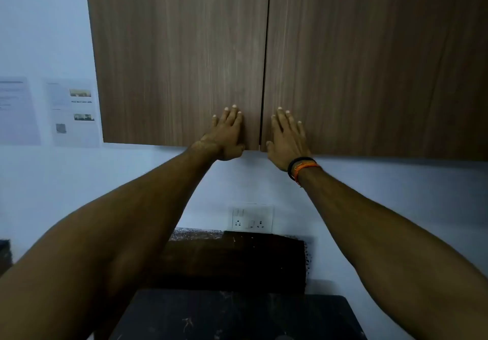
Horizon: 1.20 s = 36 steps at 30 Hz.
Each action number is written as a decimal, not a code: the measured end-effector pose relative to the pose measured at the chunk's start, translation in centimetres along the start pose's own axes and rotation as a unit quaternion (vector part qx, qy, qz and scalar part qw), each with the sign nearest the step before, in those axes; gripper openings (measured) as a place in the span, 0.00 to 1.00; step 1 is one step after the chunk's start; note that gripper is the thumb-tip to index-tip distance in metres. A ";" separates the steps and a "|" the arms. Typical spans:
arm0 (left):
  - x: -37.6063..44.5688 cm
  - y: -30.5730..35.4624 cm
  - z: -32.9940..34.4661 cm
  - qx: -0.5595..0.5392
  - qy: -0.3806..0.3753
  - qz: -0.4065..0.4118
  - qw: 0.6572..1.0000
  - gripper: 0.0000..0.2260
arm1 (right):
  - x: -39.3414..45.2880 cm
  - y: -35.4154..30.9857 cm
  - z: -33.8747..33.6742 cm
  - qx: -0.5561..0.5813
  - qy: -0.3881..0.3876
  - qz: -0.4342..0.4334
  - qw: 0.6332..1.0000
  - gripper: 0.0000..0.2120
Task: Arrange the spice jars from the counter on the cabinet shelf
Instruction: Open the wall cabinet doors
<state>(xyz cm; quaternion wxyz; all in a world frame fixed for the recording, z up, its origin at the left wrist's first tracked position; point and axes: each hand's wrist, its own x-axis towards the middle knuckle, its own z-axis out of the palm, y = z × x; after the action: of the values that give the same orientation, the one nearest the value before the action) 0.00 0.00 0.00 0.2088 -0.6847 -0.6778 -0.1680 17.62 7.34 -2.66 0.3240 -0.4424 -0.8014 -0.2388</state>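
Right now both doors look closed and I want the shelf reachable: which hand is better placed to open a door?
Probably the left hand: its thumb curls under the left door bottom edge. The right hand lies flat on the right door.

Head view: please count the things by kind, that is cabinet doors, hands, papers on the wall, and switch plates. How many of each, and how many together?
Cabinet doors: 2, left door and right door, both closed
Hands: 2, left hand and right hand, flat on the doors
Papers on the wall: 2, and
Switch plates: 1
Total: 7
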 end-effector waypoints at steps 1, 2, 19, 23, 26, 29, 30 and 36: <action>-0.1 0.0 0.1 0.010 -0.003 -0.001 1.000 0.43 | -0.1 -0.2 0.3 -0.011 -0.007 0.001 1.000 0.36; -0.1 -0.1 0.0 0.003 -0.006 -0.001 1.000 0.43 | -0.2 -0.2 0.4 -0.012 -0.014 0.003 1.000 0.35; 2.8 -1.6 5.6 0.096 0.115 0.007 0.989 0.54 | 1.4 0.0 1.1 0.010 0.039 -0.029 0.999 0.34; 4.0 -2.0 6.0 0.137 0.136 0.019 0.981 0.57 | 1.5 0.3 1.5 0.024 0.049 -0.036 0.998 0.34; 4.3 -2.9 6.1 0.174 0.144 0.030 0.974 0.55 | 1.5 0.5 1.4 0.037 0.061 -0.044 0.997 0.34; 4.5 -3.6 5.9 0.208 0.151 0.039 0.965 0.55 | 1.6 0.6 1.2 0.036 0.065 -0.056 0.996 0.34; 4.6 -3.7 5.7 0.216 0.152 0.040 0.964 0.56 | 1.6 0.5 1.1 0.036 0.067 -0.058 0.995 0.34; 3.9 -3.8 4.8 0.241 0.144 0.041 0.959 0.60 | 2.2 -0.5 0.1 0.063 0.089 -0.068 0.992 0.32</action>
<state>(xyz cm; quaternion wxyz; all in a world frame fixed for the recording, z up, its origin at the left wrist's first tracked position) -3.98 5.75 -1.89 0.4692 -0.6099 -0.6326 -0.0881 16.33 8.35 -1.16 0.4048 -0.3427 -0.8108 -0.2474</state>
